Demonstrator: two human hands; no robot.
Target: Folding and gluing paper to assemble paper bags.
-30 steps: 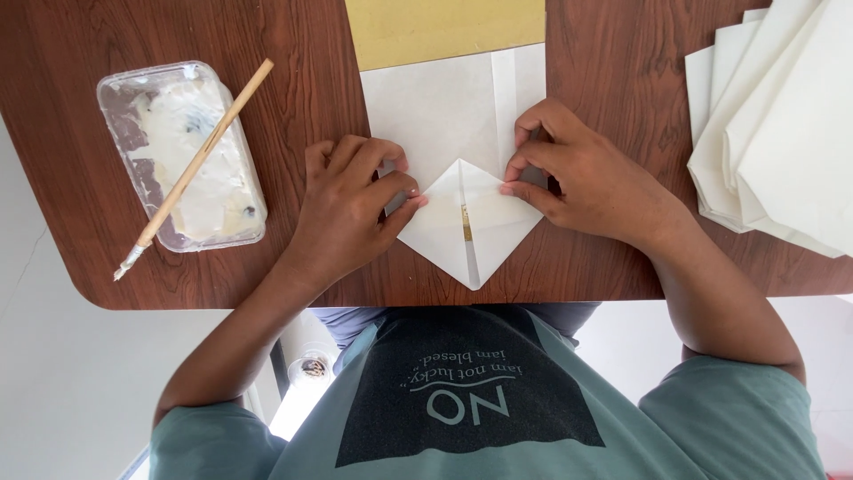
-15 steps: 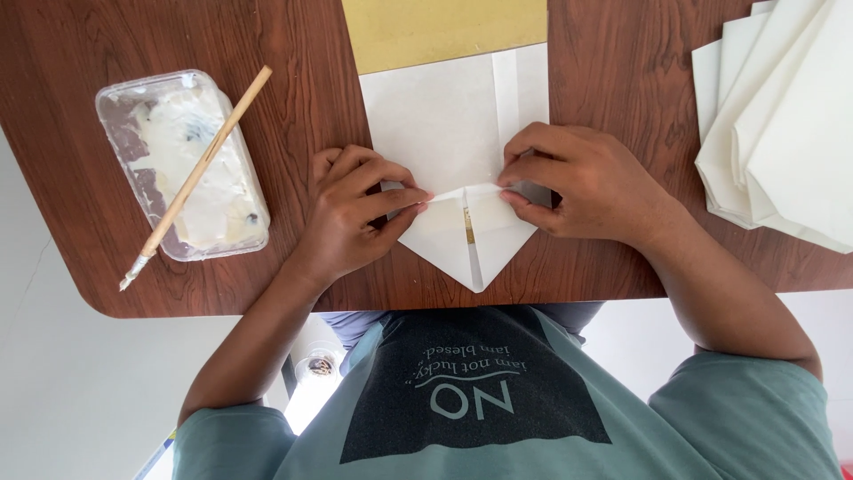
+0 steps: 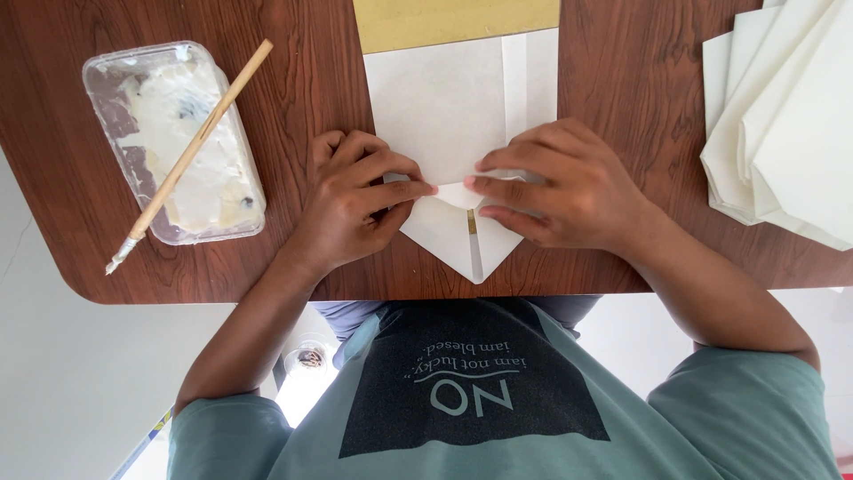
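While we look down from the head camera, we find both hands pressed on a white folded paper [image 3: 444,133] at the near edge of the brown table [image 3: 89,222]. Our left hand [image 3: 351,209] lies half curled, its forefinger stretched flat along the fold. Our right hand [image 3: 564,191] mirrors it, fingertips pinching down a small flap [image 3: 458,194] where the two hands nearly meet. Below them the paper's pointed tip [image 3: 475,253] reaches almost to the table's front edge. A yellow sheet [image 3: 453,18] lies under the paper's far end. Left of us, well apart, stands a clear plastic tub of white paste [image 3: 178,142] with a wooden brush [image 3: 191,151] across it; bare wood separates it from our left hand. A stack of white papers [image 3: 782,116] crowds the right edge.
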